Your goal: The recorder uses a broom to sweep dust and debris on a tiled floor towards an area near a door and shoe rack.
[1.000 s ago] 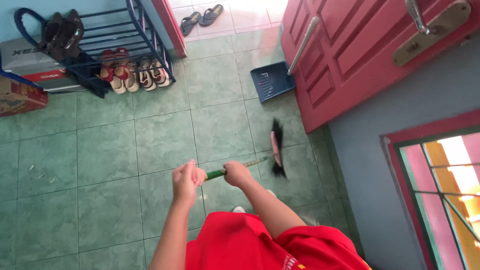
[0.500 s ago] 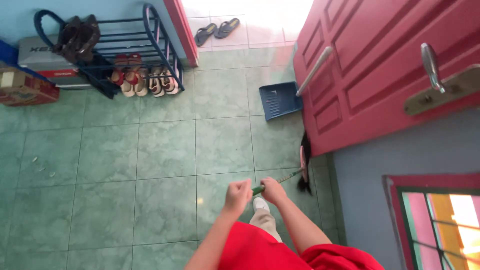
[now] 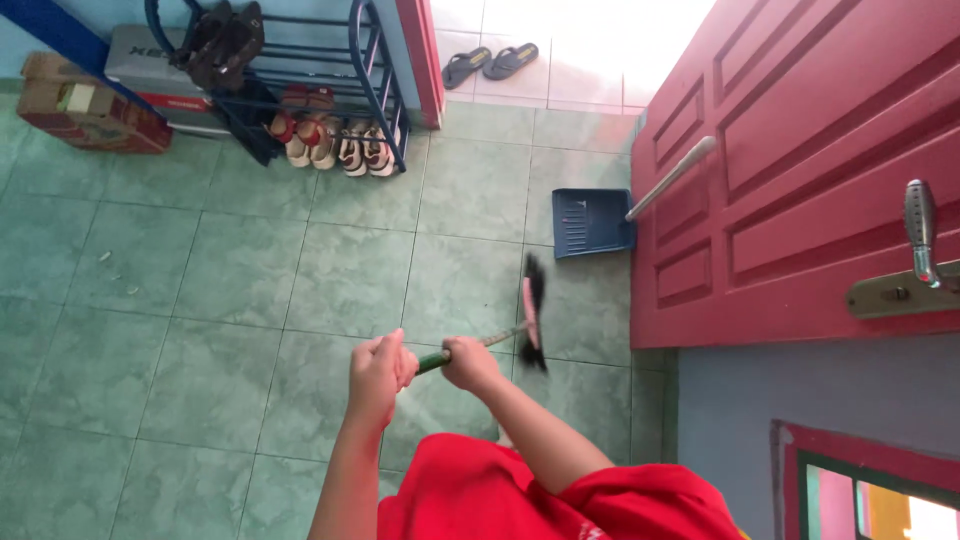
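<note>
Green broom handle [image 3: 432, 358] gripped by both fists, forearms extended forward.

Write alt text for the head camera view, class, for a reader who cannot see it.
Seen from above, a person in a red top grips a broom with the left hand and right hand, its bristles on the green tiled floor. A blue dustpan leans by an open red door; a shoe rack stands behind.

1 broom [image 3: 530, 310], 1 dustpan [image 3: 590, 222], 2 hands [image 3: 378, 370]
</note>
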